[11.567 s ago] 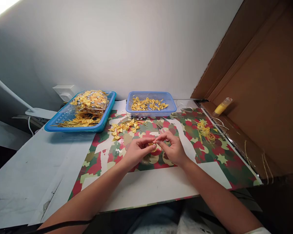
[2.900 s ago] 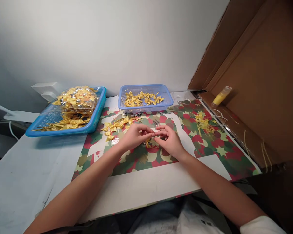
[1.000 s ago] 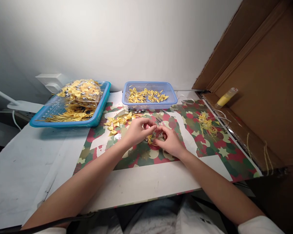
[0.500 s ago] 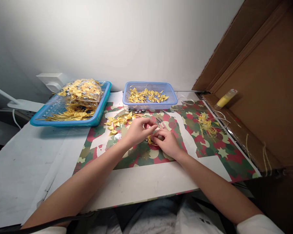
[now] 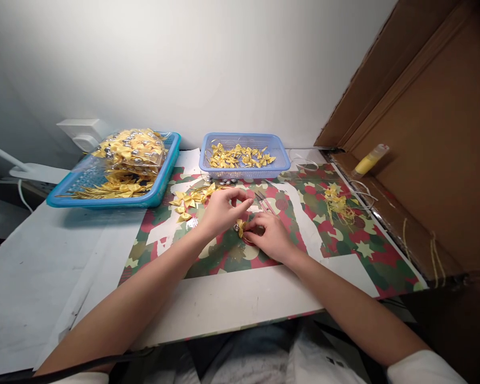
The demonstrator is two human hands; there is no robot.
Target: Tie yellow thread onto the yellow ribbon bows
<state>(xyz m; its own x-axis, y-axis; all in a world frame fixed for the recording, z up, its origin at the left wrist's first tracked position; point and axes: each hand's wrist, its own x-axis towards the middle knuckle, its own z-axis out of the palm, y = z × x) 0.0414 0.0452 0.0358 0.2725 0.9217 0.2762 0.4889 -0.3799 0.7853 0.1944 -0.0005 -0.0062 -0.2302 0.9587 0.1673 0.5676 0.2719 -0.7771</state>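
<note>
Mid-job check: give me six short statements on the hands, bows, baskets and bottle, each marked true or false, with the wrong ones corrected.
1. The right hand holds a beaded bow. True.
2. Yellow bows lie in the smaller basket. True.
3. The plastic bag is in the smaller basket. False: it is in the larger basket, at the left.
4. The left hand is inside the larger basket. False: it is over the mat, near the right hand.
5. Loose bows lie on the mat. True.
6. The bottle is on the mat. False: it is on the cardboard at the right.
</note>
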